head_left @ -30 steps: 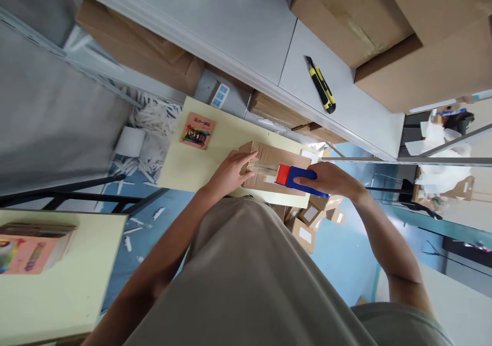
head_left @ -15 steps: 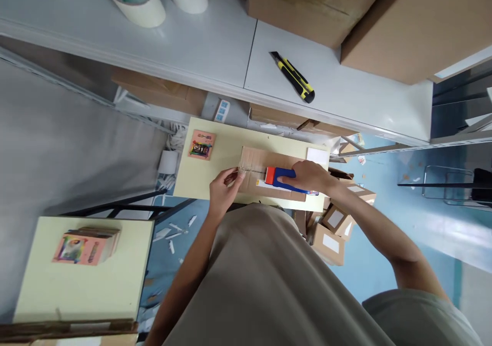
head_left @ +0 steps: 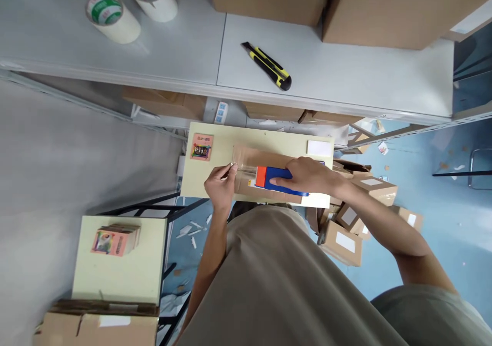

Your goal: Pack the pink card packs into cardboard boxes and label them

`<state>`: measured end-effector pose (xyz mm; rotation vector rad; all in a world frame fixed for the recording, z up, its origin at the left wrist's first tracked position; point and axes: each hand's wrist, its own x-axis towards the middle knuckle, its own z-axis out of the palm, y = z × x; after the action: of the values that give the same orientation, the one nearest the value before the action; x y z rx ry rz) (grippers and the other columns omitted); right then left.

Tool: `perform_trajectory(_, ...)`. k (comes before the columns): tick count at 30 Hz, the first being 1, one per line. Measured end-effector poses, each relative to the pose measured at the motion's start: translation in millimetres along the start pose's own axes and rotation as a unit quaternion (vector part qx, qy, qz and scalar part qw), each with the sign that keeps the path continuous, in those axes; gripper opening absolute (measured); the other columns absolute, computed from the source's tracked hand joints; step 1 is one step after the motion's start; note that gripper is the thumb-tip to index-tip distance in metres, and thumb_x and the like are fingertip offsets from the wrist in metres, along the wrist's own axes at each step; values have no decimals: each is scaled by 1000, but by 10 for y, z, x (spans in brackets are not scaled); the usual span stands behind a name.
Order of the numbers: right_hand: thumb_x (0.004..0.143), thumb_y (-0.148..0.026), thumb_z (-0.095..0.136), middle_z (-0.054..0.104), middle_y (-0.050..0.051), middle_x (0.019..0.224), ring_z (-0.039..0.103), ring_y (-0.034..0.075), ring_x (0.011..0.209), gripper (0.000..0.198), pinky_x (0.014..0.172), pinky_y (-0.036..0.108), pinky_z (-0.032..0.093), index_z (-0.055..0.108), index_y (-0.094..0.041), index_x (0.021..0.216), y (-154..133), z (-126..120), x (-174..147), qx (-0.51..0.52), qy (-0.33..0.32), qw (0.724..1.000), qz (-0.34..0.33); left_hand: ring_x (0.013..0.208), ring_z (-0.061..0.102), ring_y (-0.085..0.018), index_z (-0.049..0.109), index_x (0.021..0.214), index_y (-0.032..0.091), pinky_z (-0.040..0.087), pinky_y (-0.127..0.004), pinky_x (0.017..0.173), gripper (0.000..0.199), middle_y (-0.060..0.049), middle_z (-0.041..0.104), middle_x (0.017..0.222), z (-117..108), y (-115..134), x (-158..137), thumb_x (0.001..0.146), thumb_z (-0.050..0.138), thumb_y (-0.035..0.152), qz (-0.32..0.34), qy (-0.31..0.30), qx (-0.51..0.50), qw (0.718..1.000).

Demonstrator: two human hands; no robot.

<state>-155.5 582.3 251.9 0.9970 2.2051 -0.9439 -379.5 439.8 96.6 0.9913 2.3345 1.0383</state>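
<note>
The right hand (head_left: 309, 174) is clasped firmly around one blue and red tape dispenser (head_left: 280, 176), and the left hand (head_left: 221, 186) pinches thumb to finger at the 9 o'clock end of the carton (head_left: 269, 157); what is between these fingers is too small to tell. The carton lies flat on the bench (head_left: 284, 135), and the dispenser is over its lower part, head toward 9 o'clock. In my judgement, the clear tape (head_left: 248, 168) could wrinkle or go crooked if the dispenser tilts, and its end could lift if the pinch slips. The carton could also slide, because I see no palm pressing it down. Counting outward from the carton, there is one pink booklet (head_left: 202, 146) near 10 o'clock and one white pad (head_left: 319, 147) near 2 o'clock, both on this bench. Beyond, the shelf (head_left: 365, 79) at 12 o'clock carries one utility knife (head_left: 267, 66), and two tape rolls (head_left: 114, 19) stand toward 11. At 8 o'clock there is one stack of books (head_left: 111, 241), and at 4 o'clock one heap of boxes (head_left: 341, 244), overlapping too much for a sure count.
</note>
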Motion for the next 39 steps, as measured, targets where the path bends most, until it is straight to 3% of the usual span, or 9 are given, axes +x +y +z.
perform_trajectory(9,100,-84,46,71,8,75,68,26,71,69,67,35,43,70,-22,84,1032,10,-818,9,-12,997,74,102,78,-27,86,105,17,62,-38,96,28,-9,84,105,-144,-233,97,94,71,39,-29,47,50,997)
perform_trajectory(19,101,-81,49,76,13,90,71,28,82,66,69,35,43,71,-19,92,1431,393,-499,25,-28,997,68,99,78,-26,84,111,11,61,-36,100,38,-12,82,105,-39,-407,114,92,72,42,-24,41,41,998)
perform_trajectory(24,104,-70,54,79,17,101,75,32,97,59,72,35,46,74,-16,109,1445,518,-369,4,-23,996,92,98,77,-23,82,116,14,60,-35,100,41,-9,81,107,-51,-422,129,93,67,45,-29,18,67,997)
perform_trajectory(31,109,-62,53,79,24,120,76,37,115,57,85,37,53,70,-12,128,1106,705,-295,-26,4,989,142,96,77,-23,81,112,16,61,-34,95,36,-9,81,108,-60,-376,105,93,67,44,-38,14,79,996)
perform_trajectory(36,113,-46,51,79,29,106,80,37,101,47,78,37,54,70,-5,123,890,1003,-202,-68,89,980,162,95,76,-24,81,111,17,61,-36,97,37,-9,80,107,-62,-375,99,94,65,46,-25,14,76,997)
perform_trajectory(39,113,-43,50,79,31,104,80,37,97,46,75,37,53,70,-2,121,900,1139,-136,-69,100,975,183,100,76,-26,79,115,17,60,-40,100,39,-12,79,114,-100,-390,121,96,62,47,-28,-7,77,997)
